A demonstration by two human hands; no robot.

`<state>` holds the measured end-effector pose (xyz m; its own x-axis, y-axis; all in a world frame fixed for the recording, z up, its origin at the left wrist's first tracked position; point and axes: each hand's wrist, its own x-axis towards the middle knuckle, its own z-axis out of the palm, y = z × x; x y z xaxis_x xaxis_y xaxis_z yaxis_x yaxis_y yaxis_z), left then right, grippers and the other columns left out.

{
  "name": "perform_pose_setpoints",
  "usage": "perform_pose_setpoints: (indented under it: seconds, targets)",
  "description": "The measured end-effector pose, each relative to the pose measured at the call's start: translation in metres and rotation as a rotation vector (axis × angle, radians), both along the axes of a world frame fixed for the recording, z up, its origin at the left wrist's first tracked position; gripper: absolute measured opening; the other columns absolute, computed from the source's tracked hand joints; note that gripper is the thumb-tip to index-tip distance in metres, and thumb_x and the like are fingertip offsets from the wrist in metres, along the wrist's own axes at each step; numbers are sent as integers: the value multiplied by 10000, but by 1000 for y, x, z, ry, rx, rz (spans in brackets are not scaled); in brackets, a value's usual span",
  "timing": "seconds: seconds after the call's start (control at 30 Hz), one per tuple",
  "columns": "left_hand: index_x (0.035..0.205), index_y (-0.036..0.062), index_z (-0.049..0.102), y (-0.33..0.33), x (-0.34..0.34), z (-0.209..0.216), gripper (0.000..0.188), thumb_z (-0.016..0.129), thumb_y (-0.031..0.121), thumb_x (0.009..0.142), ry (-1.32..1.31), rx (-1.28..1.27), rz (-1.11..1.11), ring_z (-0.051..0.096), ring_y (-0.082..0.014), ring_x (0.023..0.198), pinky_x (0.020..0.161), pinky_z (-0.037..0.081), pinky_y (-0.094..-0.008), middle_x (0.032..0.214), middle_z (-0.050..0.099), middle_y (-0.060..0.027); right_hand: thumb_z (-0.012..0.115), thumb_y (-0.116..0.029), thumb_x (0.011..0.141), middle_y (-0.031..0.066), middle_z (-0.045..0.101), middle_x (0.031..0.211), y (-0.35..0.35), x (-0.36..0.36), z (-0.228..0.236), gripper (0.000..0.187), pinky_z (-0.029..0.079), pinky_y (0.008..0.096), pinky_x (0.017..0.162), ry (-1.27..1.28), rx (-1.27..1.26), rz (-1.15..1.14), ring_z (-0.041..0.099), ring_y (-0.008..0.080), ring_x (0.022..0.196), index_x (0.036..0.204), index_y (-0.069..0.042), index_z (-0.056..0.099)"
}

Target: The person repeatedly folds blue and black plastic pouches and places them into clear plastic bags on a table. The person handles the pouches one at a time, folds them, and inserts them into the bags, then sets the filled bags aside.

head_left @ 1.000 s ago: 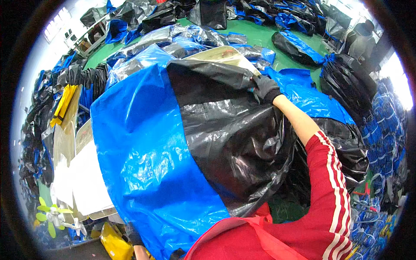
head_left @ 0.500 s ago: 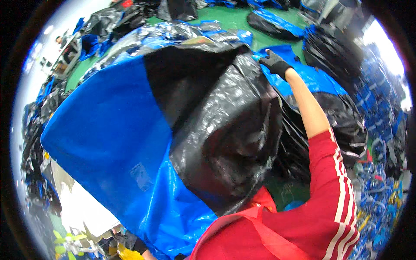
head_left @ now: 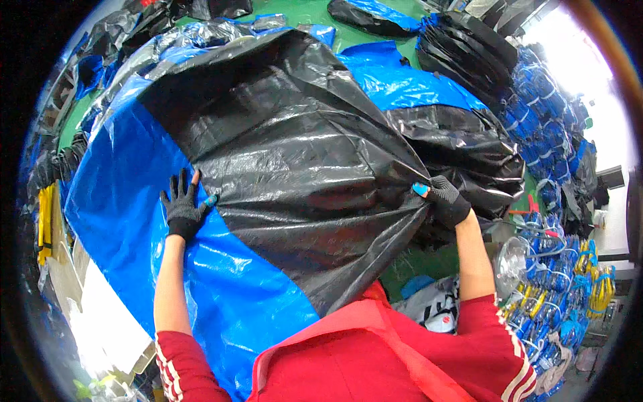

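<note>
The held sheet (head_left: 288, 137) looks like glossy plastic, the gloves (head_left: 451, 204) like matt knitted cloth

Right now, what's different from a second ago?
The gloved left hand moved up from the picture's lower edge onto the glossy blue-and-black plastic sheet, fingers spread. The gloved right hand came nearer the body, now pinching the sheet's black edge. The sheet stays spread out.

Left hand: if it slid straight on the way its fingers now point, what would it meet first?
Probably the black panel, just past a narrow strip of the blue panel that the left hand appears to lie on; how flat the sheeting runs there is unclear.
</note>
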<state>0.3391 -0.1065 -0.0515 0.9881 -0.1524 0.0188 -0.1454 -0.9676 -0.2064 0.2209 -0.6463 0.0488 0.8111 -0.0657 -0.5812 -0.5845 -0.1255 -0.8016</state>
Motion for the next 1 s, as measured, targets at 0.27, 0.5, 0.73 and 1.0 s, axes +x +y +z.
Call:
perform_pose_setpoints:
  seconds: [0.27, 0.5, 0.73, 1.0]
  targets:
    - [1525, 283, 230, -23, 11, 39, 749, 451, 631, 899, 306, -38, 94, 116, -371, 1467, 1114, 73, -646, 1603, 144, -103, 657, -449, 864, 277, 654, 960, -32, 65, 26, 537, 490, 390, 750, -573, -1265, 776, 647, 390, 836, 1180, -20, 590]
    - [1464, 210, 385, -128, -2, 29, 732, 489, 626, 869, -29, -270, -225, 243, -365, 1427, 1129, 146, -576, 1547, 288, -141, 540, -374, 888, 253, 670, 959, 36, 216, 2, 381, 489, 483, 791, -801, -895, 541, 618, 439, 892, 997, -41, 689]
    - [1450, 259, 405, -136, -13, 18, 833, 497, 747, 781, -134, -324, -247, 230, -361, 1436, 1112, 76, -647, 1553, 285, -125, 491, -422, 923, 199, 658, 1084, 68, 213, 37, 440, 491, 475, 840, -1454, -1234, 478, 631, 359, 995, 1184, -92, 620]
    - [1412, 168, 455, -130, -9, 26, 685, 478, 613, 893, 32, -573, -266, 222, -381, 1430, 1143, 81, -601, 1502, 354, -166, 613, -496, 844, 155, 678, 1013, 190, 237, 50, 410, 526, 441, 766, -762, -1177, 1211, 653, 339, 918, 1093, -181, 693]
